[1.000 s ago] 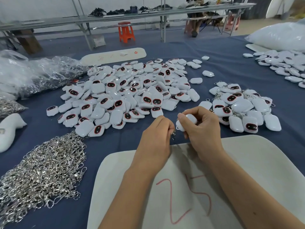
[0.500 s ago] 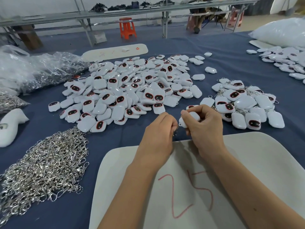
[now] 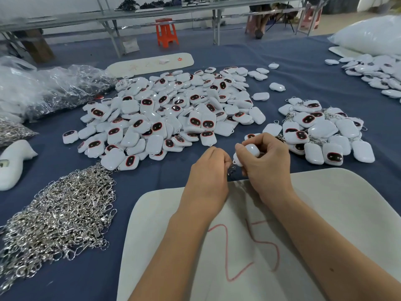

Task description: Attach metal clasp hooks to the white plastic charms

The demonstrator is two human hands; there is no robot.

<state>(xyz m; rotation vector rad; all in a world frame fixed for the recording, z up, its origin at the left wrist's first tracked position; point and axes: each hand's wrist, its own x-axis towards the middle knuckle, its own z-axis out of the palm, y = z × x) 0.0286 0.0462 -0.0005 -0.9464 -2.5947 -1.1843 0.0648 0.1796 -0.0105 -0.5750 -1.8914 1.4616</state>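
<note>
Pinching a white plastic charm (image 3: pixel 249 152) at frame centre, the right hand (image 3: pixel 268 164) meets the left hand (image 3: pixel 209 170), which grips a metal clasp hook (image 3: pixel 231 169); bare blue tablecloth (image 3: pixel 152 179) lies just beyond the white board's (image 3: pixel 347 213) upper edge.

Two hands work at the near edge: the left hand (image 3: pixel 208 170) and the right hand (image 3: pixel 268 164); one white charm (image 3: pixel 249 151) sits in the right, one metal clasp hook (image 3: pixel 231 170) between them; three heaps of charms lie on the cloth, the big middle heap (image 3: pixel 173 114), a smaller heap with hooks (image 3: pixel 321 131) and a far right heap (image 3: pixel 377 72), each too many to count; one large pile of loose hooks (image 3: pixel 60 218); two white boards, the near board (image 3: pixel 336 203) and the far board (image 3: pixel 152 64); one orange stool (image 3: pixel 166 32).
</note>
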